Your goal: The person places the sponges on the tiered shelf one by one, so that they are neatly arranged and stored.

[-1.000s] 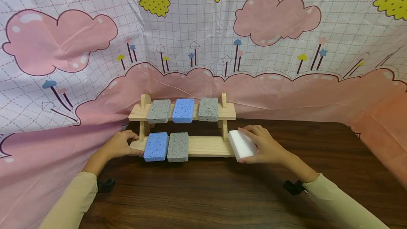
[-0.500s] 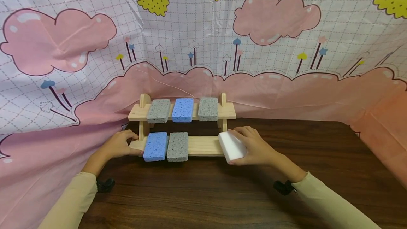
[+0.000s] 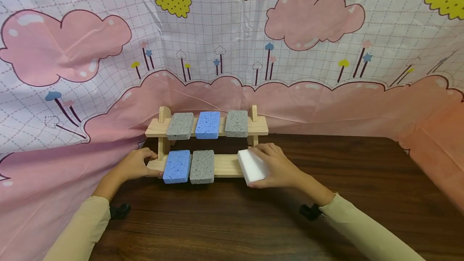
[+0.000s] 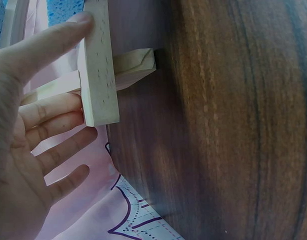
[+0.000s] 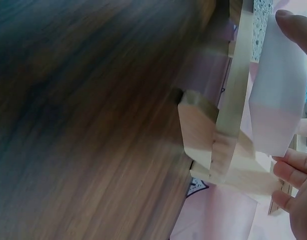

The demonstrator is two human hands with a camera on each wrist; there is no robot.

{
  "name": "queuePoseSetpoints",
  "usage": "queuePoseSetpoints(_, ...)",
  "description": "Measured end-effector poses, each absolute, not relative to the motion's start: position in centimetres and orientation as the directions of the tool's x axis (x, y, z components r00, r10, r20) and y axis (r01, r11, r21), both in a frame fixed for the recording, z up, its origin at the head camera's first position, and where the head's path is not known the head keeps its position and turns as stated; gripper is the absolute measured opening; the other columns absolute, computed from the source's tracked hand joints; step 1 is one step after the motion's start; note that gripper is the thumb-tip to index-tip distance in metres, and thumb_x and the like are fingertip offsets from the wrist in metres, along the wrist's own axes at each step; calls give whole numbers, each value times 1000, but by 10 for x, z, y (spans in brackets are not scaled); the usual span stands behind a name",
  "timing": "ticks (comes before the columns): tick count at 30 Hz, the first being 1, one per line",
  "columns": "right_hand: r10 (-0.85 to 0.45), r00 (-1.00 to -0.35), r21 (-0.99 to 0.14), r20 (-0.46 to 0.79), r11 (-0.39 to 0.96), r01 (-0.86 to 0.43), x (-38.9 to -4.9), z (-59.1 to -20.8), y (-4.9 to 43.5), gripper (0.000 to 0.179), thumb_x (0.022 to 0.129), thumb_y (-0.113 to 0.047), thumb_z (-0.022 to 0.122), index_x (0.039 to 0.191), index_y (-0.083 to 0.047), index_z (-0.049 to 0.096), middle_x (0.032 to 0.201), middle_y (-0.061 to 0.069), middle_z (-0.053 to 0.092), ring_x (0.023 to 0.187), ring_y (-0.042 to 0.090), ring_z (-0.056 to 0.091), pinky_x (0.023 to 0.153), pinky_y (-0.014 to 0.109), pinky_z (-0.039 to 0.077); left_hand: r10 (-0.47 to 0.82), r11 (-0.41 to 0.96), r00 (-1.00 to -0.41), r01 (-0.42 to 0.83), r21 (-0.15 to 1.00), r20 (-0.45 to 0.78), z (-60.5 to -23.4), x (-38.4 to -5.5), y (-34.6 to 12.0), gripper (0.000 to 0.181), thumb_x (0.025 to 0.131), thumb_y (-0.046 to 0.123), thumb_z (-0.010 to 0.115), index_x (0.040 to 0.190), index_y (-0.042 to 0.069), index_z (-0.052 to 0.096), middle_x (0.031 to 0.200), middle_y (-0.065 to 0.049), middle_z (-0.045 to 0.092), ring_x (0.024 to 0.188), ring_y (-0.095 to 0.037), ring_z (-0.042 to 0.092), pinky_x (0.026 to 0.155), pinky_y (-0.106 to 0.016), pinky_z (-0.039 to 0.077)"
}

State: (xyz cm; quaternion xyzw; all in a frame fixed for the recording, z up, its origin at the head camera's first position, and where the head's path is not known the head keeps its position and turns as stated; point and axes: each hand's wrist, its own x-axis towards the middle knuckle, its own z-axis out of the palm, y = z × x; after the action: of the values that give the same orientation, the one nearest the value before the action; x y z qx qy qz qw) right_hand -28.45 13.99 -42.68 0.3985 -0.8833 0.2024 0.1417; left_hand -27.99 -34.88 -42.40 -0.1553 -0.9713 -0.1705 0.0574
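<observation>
A two-tier wooden rack (image 3: pixel 225 166) stands on the table. My left hand (image 3: pixel 133 165) holds the left end of its lower shelf, thumb on the front edge and fingertips behind, as the left wrist view shows. My right hand (image 3: pixel 280 167) grips a white sponge (image 3: pixel 251 167) between thumb and fingers. The white sponge is tilted and overlaps the right part of the lower shelf; in the right wrist view a gap shows between it and the shelf board (image 5: pixel 237 85). On the lower shelf, a blue sponge (image 3: pixel 177 167) and a grey sponge (image 3: pixel 202 167) lie side by side at the left.
The upper shelf bears a grey sponge (image 3: pixel 181 126) at the left, a blue sponge (image 3: pixel 208 125) in the middle and another grey sponge (image 3: pixel 237 123) at the right. A patterned cloth (image 3: pixel 311 104) hangs behind the dark wooden table (image 3: pixel 217 220).
My right hand has carried the white sponge leftward, from the right end of the lower shelf toward the grey sponge. The left hand keeps its hold on the rack.
</observation>
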Motion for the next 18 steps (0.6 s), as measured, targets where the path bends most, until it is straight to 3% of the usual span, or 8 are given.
queuePoseSetpoints(18, -621, -672, -215, 404, 649, -730, -288, -429, 118, 108, 65, -66, 86, 151, -13, 49, 136, 15, 55, 123, 31, 46, 105, 54, 39, 283, 895, -945, 322, 309, 165, -425, -281, -349, 70, 65, 56, 90, 109, 4, 75, 112, -12, 71, 96, -26, 64, 84, -43, 51)
